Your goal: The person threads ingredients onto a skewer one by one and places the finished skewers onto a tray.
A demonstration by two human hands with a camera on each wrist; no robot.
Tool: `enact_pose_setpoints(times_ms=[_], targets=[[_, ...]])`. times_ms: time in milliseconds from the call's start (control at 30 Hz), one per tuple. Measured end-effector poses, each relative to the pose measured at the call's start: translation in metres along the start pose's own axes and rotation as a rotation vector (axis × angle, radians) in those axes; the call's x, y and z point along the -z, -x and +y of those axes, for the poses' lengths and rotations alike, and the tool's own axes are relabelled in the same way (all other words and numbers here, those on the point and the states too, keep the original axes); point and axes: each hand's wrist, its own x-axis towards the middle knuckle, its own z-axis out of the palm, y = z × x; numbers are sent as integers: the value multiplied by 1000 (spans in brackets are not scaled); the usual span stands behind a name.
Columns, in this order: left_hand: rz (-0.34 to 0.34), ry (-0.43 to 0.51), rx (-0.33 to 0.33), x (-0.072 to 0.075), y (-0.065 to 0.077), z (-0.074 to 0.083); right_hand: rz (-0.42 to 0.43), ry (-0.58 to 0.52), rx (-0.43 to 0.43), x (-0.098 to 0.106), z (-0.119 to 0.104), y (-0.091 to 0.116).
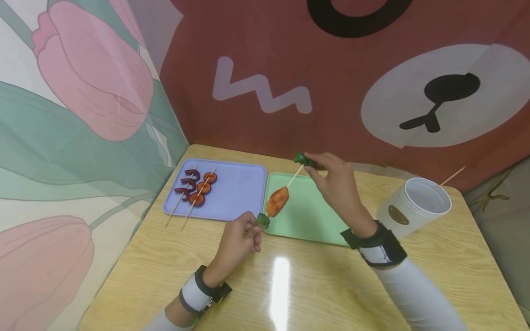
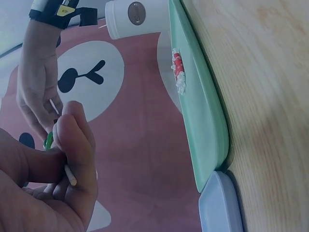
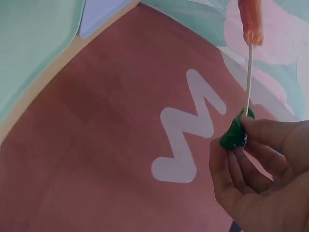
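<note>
In the head view my left hand (image 1: 242,236) grips the lower end of a wooden skewer (image 1: 295,176), just below a green pepper piece (image 1: 262,221). The blunt stick end (image 2: 71,175) pokes out of the curled fingers in the left wrist view. Midway along the skewer sits a browned, wing-shaped piece of food (image 1: 277,201). My right hand (image 1: 337,184) pinches a second green pepper piece (image 3: 235,133) between thumb and fingers at the skewer's upper tip. The skewer slants over the left part of a green tray (image 1: 308,220).
A lavender tray (image 1: 240,184) on the left bears a skewer of dark curled pieces (image 1: 188,184) and one of round slices (image 1: 203,187). On the green tray lies a red-and-white piece (image 2: 178,70). A white bucket (image 1: 414,207) stands right, a stick (image 1: 453,176) showing behind it.
</note>
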Motion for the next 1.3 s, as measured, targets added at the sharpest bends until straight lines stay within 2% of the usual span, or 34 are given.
enact_pose_setpoints(times_ms=[200,467,633,833,967,1100,1300], targets=[[18,2,-13,-2,0,1,61,158,94,-5,-9,3],[-4,26,14,-2,2,7,124,205,140,-11,-11,5],[9,24,10,-4,1,10,152,197,145,-14,-9,5],[27,-4,-10,-6,-2,17,135,148,125,-25,-10,12],[62,-9,-29,-4,-6,22,116,124,170,-34,-17,18],[70,10,-15,-2,-10,25,84,111,197,-40,-22,21],[86,22,5,4,-15,19,13,46,154,-42,-21,16]])
